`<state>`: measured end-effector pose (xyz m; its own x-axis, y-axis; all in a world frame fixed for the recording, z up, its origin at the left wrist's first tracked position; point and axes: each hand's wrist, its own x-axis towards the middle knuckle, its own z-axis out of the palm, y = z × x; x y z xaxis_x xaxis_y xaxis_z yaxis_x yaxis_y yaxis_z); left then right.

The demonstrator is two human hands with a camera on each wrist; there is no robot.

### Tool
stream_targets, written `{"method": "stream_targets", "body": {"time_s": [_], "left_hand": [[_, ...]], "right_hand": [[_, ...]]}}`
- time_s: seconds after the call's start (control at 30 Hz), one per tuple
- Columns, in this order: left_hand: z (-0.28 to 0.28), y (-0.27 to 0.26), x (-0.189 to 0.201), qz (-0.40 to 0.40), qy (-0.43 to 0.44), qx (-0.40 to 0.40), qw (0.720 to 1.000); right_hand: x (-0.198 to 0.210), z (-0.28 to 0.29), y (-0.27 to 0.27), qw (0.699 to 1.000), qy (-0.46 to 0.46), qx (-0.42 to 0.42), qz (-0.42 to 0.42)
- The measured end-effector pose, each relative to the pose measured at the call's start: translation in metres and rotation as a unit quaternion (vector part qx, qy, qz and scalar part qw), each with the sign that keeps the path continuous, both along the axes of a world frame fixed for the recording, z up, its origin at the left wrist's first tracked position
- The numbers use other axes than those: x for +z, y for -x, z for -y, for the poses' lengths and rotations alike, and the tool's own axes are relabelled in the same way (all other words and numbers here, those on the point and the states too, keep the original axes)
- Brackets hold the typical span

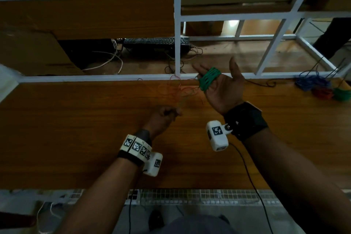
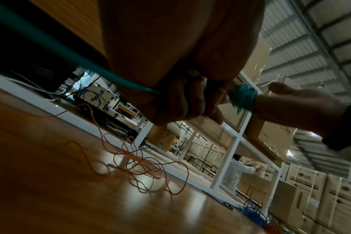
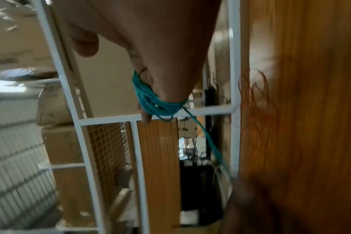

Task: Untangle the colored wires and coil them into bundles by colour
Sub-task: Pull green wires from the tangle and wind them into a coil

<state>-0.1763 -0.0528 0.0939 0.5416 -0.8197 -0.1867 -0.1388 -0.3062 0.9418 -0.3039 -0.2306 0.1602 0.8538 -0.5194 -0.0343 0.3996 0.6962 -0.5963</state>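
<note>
A green wire (image 1: 209,79) is wound in many turns around the straight fingers of my right hand (image 1: 218,85), held palm up above the wooden table (image 1: 76,129). That coil (image 3: 156,102) wraps the fingers in the right wrist view, with one strand (image 3: 206,136) running down to my left hand. My left hand (image 1: 163,118) is a fist that grips the green strand (image 2: 56,53) low over the table. A loose orange-red wire (image 2: 138,159) lies tangled on the table beyond the left hand.
Finished blue (image 1: 311,81), red (image 1: 322,93) and green (image 1: 341,94) bundles lie at the table's far right. A white metal frame (image 1: 177,43) borders the far edge, with a keyboard (image 1: 155,43) and cables behind. Stacked cartons (image 2: 310,190) and a distant person (image 2: 234,171) stand beyond.
</note>
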Motion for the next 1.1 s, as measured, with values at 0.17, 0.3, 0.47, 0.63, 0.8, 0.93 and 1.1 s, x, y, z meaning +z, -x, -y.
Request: {"method": "stream_targets", "body": {"time_s": [0.17,0.3,0.47,0.63,0.8,0.93,1.1], "left_hand": [[-0.033,-0.016,-0.011,0.020,-0.034,0.068,0.997],[-0.053,-0.021,0.003,0.063,-0.054,0.059,0.995],[-0.048,-0.027,0.038,0.216,-0.074,-0.003,0.974],[-0.031,-0.049,0.040,0.164,0.015,0.044,0.985],[-0.016,-0.045,0.024,0.085,0.059,0.096,0.990],[-0.006,-0.013,0.007,0.020,0.054,0.090,0.994],[-0.013,0.009,-0.013,-0.035,-0.015,0.061,0.997]], "right_hand": [[-0.026,0.014,0.009,0.901,0.355,-0.112,-0.224],[-0.039,0.009,0.014,0.652,0.649,0.048,-0.390],[-0.069,-0.015,0.014,0.398,0.748,0.365,-0.385],[-0.056,-0.040,0.016,0.563,0.624,0.480,-0.251],[-0.023,-0.049,0.011,0.866,0.251,0.431,-0.004],[-0.006,-0.033,-0.015,0.968,0.114,0.206,0.090],[-0.020,0.004,-0.022,0.912,0.350,-0.148,-0.155]]}}
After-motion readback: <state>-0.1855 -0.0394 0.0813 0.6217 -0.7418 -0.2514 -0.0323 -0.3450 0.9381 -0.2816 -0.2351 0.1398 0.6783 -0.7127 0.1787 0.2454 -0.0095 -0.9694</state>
